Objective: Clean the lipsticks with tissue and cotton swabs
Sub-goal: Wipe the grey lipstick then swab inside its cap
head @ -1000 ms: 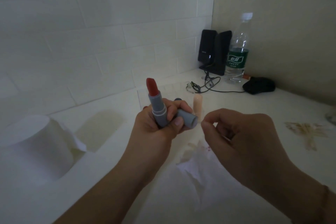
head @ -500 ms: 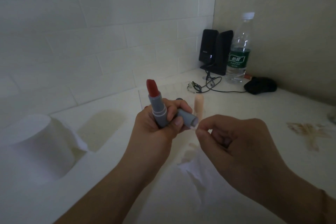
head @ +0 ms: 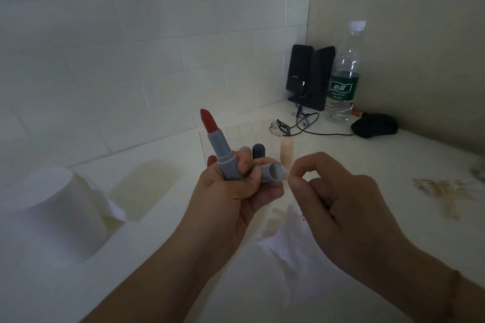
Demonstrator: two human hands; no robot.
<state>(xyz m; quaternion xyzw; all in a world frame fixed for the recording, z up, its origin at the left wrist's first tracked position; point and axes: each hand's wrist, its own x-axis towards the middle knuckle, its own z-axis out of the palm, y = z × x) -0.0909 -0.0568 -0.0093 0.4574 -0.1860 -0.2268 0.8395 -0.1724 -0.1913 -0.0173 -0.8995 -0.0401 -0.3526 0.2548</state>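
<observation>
Left hand (head: 231, 191) gripping grey lipstick (head: 220, 149), red tip upward, plus its open cap (head: 273, 172). Right hand (head: 349, 207) pinching a small item, unidentifiable, beside the cap mouth. Stained tissue (head: 286, 233) flat on bench (head: 393, 160) beneath.

Tissue roll (head: 52, 207) left, swabs (head: 443, 191) right, bottle (head: 342, 73) behind, beside speakers (head: 309, 73)

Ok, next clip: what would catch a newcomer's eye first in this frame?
The red lipstick, wound out of its grey tube, stands tilted in the left hand at the centre, which also holds the open grey cap. The right hand pinches something small at the cap's mouth, probably a cotton swab. A white tissue roll sits at the left, and a water bottle stands in the far corner.
</observation>
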